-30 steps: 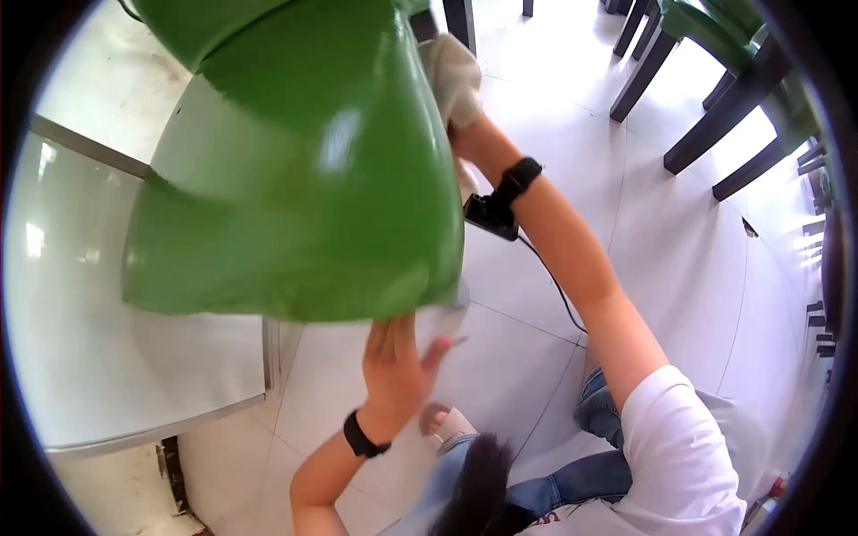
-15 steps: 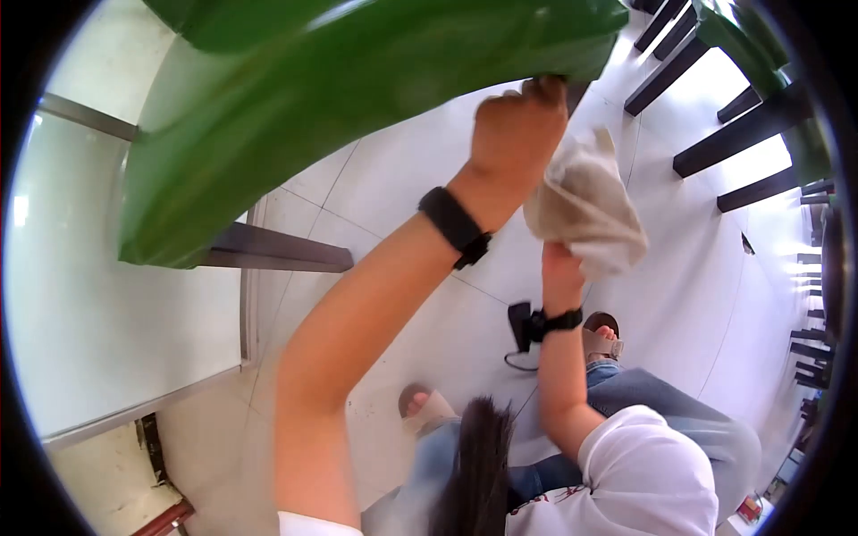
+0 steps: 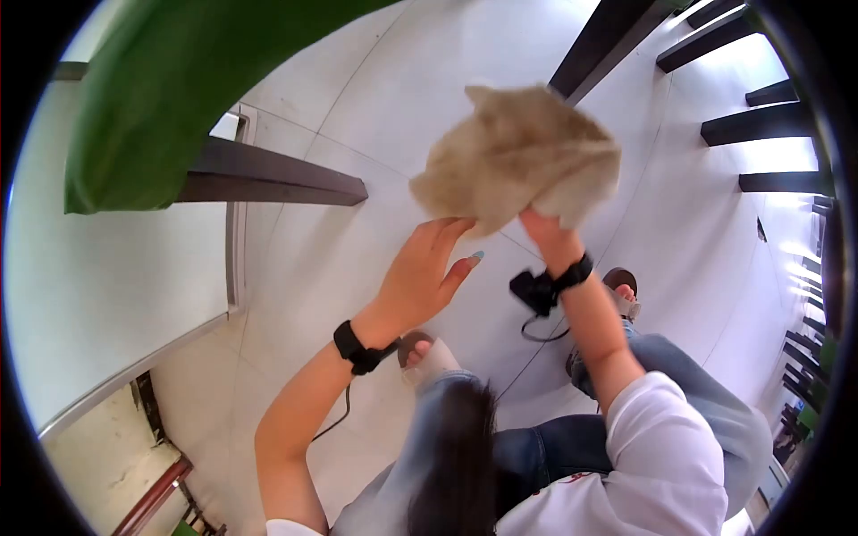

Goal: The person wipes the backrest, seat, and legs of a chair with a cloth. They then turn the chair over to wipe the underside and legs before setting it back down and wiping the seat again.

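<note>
A beige cloth (image 3: 523, 156), rumpled and hanging loose, is spread out over the floor in front of me. My right hand (image 3: 550, 234) grips its lower edge, the fingers largely hidden under the folds. On the other side, my left hand (image 3: 422, 272) is open, thumb held away from the fingers, with its fingertips right at the cloth's lower left edge. Each wrist wears a black strap with a small device and a cable.
A green-covered table edge (image 3: 170, 98) fills the upper left, with a dark leg (image 3: 268, 174) below it. Another dark leg (image 3: 608, 45) stands behind the cloth. More furniture legs line the right side. Pale floor tiles (image 3: 357, 125) lie underneath; a glossy white panel (image 3: 116, 268) is at left.
My left hand has left the green cover's edge, come down towards me and opened beside the cloth. The cloth has shifted left and spread wider. The green cover sits further up and left in view.
</note>
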`<state>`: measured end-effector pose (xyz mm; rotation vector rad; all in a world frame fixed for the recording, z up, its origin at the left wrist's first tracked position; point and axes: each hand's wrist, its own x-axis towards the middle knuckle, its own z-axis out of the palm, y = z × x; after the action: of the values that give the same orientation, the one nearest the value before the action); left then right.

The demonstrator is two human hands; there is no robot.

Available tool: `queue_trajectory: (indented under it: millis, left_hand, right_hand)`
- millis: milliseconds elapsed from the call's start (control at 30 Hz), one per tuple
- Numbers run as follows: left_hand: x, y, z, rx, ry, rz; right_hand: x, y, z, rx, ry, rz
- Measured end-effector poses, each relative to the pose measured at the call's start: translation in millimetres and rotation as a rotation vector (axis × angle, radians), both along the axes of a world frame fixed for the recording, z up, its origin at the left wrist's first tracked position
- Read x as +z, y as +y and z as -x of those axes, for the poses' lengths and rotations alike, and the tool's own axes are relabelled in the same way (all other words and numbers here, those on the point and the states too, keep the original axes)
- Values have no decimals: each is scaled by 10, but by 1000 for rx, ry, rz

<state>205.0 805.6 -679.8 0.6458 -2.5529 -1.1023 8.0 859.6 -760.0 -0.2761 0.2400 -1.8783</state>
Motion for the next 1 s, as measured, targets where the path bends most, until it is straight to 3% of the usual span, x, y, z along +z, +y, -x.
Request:
queue_trajectory:
  millis: [33,100,233,333,500,567,667,833,867,933,967,1000]
  left_hand:
    - [-10,-28,-23,-56,-27,1]
    - [70,-81,76,8,5,-46]
    - [323,-199,332,124,134,-184]
    - [321,-316,401,202,282,-87]
    - [276,-500,-52,605,246,-265]
    - [144,-462,-290,679,436,-332]
    - [144,-308,-650,773,215,-322]
    - [458,-212,-1003,835,357,-130]
    - [575,-238,-1167,887,493,-4]
    - [904,-393,-1100,1172,767,171]
    - [1014,-493,-980,1419,900,215]
    - [967,-558,-1095,1336,522,420]
  right_hand:
    - [-4,-159,157,108,-86,167]
    - [255,-503,367,37,148,-38]
    - [477,-1135,523,66,517,-102]
    - [661,-1417,164,42,757,-49]
    - [755,-1694,-820,-4,1090,135]
    - [723,-1714,-1159,15,1136,210]
    - [721,-1700,-1467,-1,1147,295]
    - [1025,-1649,-1593,-275,1087,353]
    - [1127,-1678,-1612,-459,1280,381]
    - [1279,-1639,-1606,-563,1272,348]
    - [1290,-1633,-1612,-615,1268,331]
    - [1259,-1661,-1613,-649,1315,311]
